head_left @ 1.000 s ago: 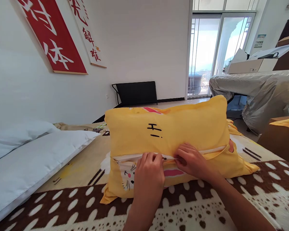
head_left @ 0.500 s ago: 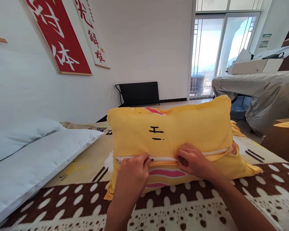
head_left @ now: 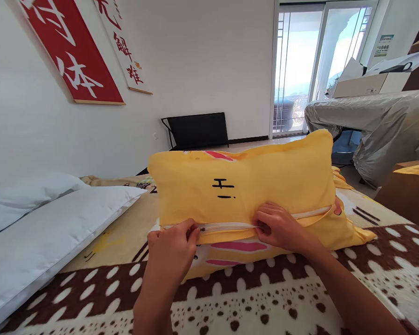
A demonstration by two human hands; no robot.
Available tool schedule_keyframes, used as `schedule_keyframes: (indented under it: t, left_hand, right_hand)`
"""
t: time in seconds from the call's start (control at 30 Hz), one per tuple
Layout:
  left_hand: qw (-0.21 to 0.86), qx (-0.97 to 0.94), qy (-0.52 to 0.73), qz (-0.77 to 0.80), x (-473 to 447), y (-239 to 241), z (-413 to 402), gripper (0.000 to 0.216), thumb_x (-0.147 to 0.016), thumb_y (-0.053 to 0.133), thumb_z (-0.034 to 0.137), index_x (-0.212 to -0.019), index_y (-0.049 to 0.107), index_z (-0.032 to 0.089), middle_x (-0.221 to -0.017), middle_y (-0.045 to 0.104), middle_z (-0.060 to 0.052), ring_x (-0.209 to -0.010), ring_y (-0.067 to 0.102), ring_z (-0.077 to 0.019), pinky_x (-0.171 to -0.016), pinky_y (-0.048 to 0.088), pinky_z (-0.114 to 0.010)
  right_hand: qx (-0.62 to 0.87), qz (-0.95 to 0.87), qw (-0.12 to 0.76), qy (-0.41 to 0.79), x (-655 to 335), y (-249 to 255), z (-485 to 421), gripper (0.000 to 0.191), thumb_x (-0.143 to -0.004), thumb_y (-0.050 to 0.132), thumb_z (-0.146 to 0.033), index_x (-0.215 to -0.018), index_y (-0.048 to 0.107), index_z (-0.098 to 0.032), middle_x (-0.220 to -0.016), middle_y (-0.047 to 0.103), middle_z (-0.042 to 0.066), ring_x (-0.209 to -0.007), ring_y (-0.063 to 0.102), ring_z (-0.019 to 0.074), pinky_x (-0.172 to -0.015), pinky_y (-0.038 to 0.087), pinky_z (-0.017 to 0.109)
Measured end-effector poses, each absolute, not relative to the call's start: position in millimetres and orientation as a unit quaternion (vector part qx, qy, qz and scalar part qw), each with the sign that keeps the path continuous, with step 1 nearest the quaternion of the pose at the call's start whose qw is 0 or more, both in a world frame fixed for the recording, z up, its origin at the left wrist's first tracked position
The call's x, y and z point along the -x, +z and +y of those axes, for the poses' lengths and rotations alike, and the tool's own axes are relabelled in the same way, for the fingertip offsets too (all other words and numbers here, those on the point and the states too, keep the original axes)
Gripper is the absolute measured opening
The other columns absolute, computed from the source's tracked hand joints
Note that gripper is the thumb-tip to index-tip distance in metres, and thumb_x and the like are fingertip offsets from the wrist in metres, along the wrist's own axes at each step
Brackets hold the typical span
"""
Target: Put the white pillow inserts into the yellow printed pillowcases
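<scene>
A yellow pillow in its pillowcase (head_left: 275, 177), printed with black marks and pink shapes, stands on its long side on the bed. A white zipper (head_left: 230, 227) runs across its front. My left hand (head_left: 172, 251) pinches at the zipper's left part, with the dark slider (head_left: 203, 229) just beside the fingertips; the pull itself is hidden by my fingers. Farther right, my right hand (head_left: 279, 228) is closed on the pillowcase fabric along the zipper line. Between the two hands the white zipper tape looks stretched straight.
White pillows (head_left: 73, 237) lie at the left on a patterned brown and cream blanket (head_left: 265, 302). Beyond the bed stands a black panel (head_left: 197, 131) against the wall. A cardboard box (head_left: 405, 200) and a plastic-covered table (head_left: 370, 109) are at the right.
My left hand has slid left along the zipper, and the slider has moved left with it. My right hand keeps its hold. The view has tilted down slightly.
</scene>
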State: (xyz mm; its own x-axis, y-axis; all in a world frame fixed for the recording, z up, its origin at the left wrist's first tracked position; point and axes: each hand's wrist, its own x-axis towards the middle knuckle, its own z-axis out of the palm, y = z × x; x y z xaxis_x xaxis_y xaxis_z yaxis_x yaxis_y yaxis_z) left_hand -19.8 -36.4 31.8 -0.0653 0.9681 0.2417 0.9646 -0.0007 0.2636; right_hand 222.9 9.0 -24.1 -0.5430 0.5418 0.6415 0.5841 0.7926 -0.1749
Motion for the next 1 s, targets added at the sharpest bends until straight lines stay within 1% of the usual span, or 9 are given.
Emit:
schedule_keyframes:
  t: [0.1, 0.2, 0.3, 0.4, 0.57, 0.73, 0.9, 1.0]
  left_hand:
    - [-0.002, -0.663, 0.18, 0.726, 32.9, 33.6, -34.5, 0.027, -0.084, 0.04, 0.031, -0.07, 0.061, 0.023, -0.07, 0.071, -0.002, -0.075, 0.062, -0.0221, -0.079, 0.029, -0.041]
    - [0.014, -0.66, 0.185, 0.728, 47.6, 34.0, -33.4, 0.025, -0.083, 0.044, 0.034, -0.073, 0.064, 0.025, -0.083, 0.071, -0.002, -0.084, 0.062, -0.0246, -0.081, 0.029, -0.041]
    - [0.003, -0.682, 0.214, 0.7, 59.2, 31.8, -33.6, 0.027, -0.083, 0.044, 0.037, -0.073, 0.065, 0.024, -0.096, 0.07, -0.004, -0.095, 0.06, -0.0261, -0.083, 0.03, -0.041]
    - [-0.003, -0.717, 0.209, 0.665, 63.9, 30.9, -35.3, 0.028, -0.083, 0.043, 0.038, -0.072, 0.063, 0.022, -0.099, 0.069, -0.005, -0.097, 0.058, -0.0257, -0.086, 0.03, -0.041]
    - [0.043, -0.72, 0.192, 0.666, 60.1, 34.1, -37.7, 0.028, -0.084, 0.042, 0.039, -0.073, 0.062, 0.023, -0.095, 0.07, -0.002, -0.086, 0.061, -0.0226, -0.09, 0.031, -0.041]
    - [0.023, -0.693, 0.194, 0.694, 60.5, 33.0, -35.5, 0.026, -0.083, 0.041, 0.036, -0.075, 0.063, 0.023, -0.096, 0.071, -0.002, -0.091, 0.06, -0.0246, -0.088, 0.027, -0.044]
    - [0.015, -0.653, 0.19, 0.733, 66.3, 33.7, -36.1, 0.026, -0.082, 0.04, 0.035, -0.074, 0.061, 0.022, -0.08, 0.07, -0.002, -0.077, 0.06, -0.0221, -0.085, 0.029, -0.042]
    - [0.02, -0.636, 0.178, 0.75, 67.9, 35.1, -35.9, 0.027, -0.083, 0.039, 0.035, -0.071, 0.059, 0.022, -0.075, 0.07, -0.002, -0.076, 0.059, -0.0223, -0.085, 0.028, -0.042]
  right_hand:
    - [0.326, -0.875, 0.357, -0.029, -223.9, -24.2, 10.3, 0.016, -0.07, 0.05, -0.004, -0.071, 0.047, -0.02, -0.069, 0.052, 0.0, -0.067, 0.042, 0.0137, -0.063, 0.033, 0.025]
    - [0.331, -0.871, 0.362, -0.032, -224.5, -25.4, 11.3, 0.016, -0.069, 0.05, -0.004, -0.07, 0.047, -0.02, -0.069, 0.052, 0.0, -0.067, 0.042, 0.0138, -0.063, 0.032, 0.024]
    - [0.327, -0.873, 0.361, -0.025, -224.8, -26.1, 11.1, 0.016, -0.07, 0.05, -0.004, -0.071, 0.048, -0.019, -0.069, 0.052, 0.0, -0.067, 0.042, 0.0139, -0.063, 0.032, 0.025]
    - [0.325, -0.874, 0.36, -0.019, -225.1, -25.8, 10.2, 0.016, -0.071, 0.049, -0.004, -0.071, 0.048, -0.019, -0.069, 0.052, 0.0, -0.068, 0.043, 0.0141, -0.064, 0.033, 0.025]
    - [0.328, -0.875, 0.355, -0.023, -225.4, -25.5, 9.6, 0.016, -0.071, 0.05, -0.004, -0.07, 0.048, -0.019, -0.068, 0.052, 0.0, -0.067, 0.041, 0.0137, -0.063, 0.032, 0.025]
    - [0.331, -0.874, 0.355, -0.027, -225.5, -26.8, 10.0, 0.017, -0.069, 0.05, -0.003, -0.07, 0.047, -0.019, -0.068, 0.05, 0.0, -0.066, 0.04, 0.0132, -0.062, 0.031, 0.024]
    - [0.334, -0.873, 0.355, -0.022, -225.4, -24.7, 8.0, 0.017, -0.07, 0.05, -0.003, -0.07, 0.046, -0.019, -0.068, 0.049, -0.001, -0.066, 0.04, 0.0131, -0.062, 0.031, 0.024]
    - [0.333, -0.874, 0.353, -0.021, -225.5, -23.9, 7.2, 0.017, -0.071, 0.05, -0.003, -0.071, 0.046, -0.019, -0.068, 0.049, -0.001, -0.067, 0.04, 0.0134, -0.062, 0.032, 0.025]
